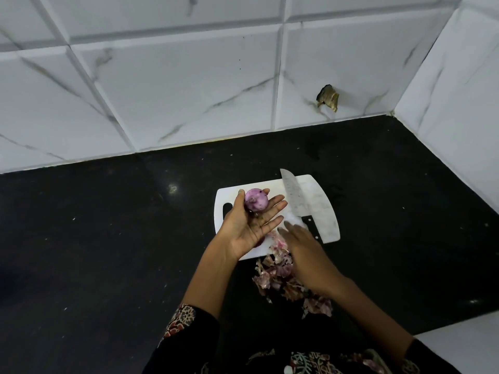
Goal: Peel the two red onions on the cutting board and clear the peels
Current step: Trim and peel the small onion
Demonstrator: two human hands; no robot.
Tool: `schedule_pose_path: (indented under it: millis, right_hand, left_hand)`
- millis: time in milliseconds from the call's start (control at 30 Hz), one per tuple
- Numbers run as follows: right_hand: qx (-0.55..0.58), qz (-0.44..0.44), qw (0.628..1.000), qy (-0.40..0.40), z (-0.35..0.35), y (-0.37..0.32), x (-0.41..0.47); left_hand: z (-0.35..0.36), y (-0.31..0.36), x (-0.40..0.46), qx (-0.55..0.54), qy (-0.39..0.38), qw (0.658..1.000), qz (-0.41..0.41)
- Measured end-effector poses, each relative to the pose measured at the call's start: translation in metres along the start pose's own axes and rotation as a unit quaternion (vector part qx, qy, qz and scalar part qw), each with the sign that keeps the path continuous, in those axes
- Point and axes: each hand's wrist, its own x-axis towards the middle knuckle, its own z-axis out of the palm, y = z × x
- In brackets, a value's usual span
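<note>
— Onion (256, 200), where is it?
— Just above frame centre, peeled and purple, pinched between the thumb and fingers (275, 202) of the left hand (249, 225), palm up over the white cutting board (321, 203).
— And the right hand (306, 252)?
— Lower, right of centre, fingers straight and together, lying flat at the board's near edge on the peels (283, 276). Those spill down onto the black tabletop (108, 238).
— The knife (295, 201)?
— Flat on the board, tip toward the tiled wall (175, 76).
</note>
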Motion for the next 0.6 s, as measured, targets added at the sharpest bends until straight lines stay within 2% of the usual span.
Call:
schedule_pose_path:
  millis: [100, 167, 233, 300, 367, 500, 600]
  right_hand:
    - [-0.083, -0.045, 0.993, -0.075, 0.017, -0.001, -0.004]
    - [-0.077, -0.075, 0.991, -0.077, 0.025, -0.001, -0.009]
    - [-0.054, -0.090, 0.994, -0.030, 0.022, 0.000, -0.015]
    - [-0.028, -0.094, 0.994, 0.056, 0.014, 0.001, -0.018]
    - [0.045, -0.065, 0.985, 0.151, 0.001, -0.001, -0.017]
    - [0.210, -0.007, 0.939, 0.272, -0.033, -0.014, -0.002]
    - [0.289, -0.012, 0.906, 0.310, -0.058, -0.030, 0.008]
  left_hand:
    - [0.000, 0.000, 0.001, 0.001, 0.007, 1.000, -0.001]
    - [0.000, 0.002, 0.001, 0.005, 0.012, 1.000, -0.001]
    - [0.000, 0.004, -0.001, 0.006, 0.014, 1.000, -0.002]
    - [0.001, 0.004, -0.003, 0.014, 0.016, 1.000, -0.003]
    - [0.003, 0.002, -0.004, 0.030, 0.015, 0.999, -0.005]
    - [0.006, 0.000, -0.002, 0.062, -0.003, 0.998, -0.007]
    - [0.009, -0.003, -0.002, 0.099, 0.012, 0.995, 0.002]
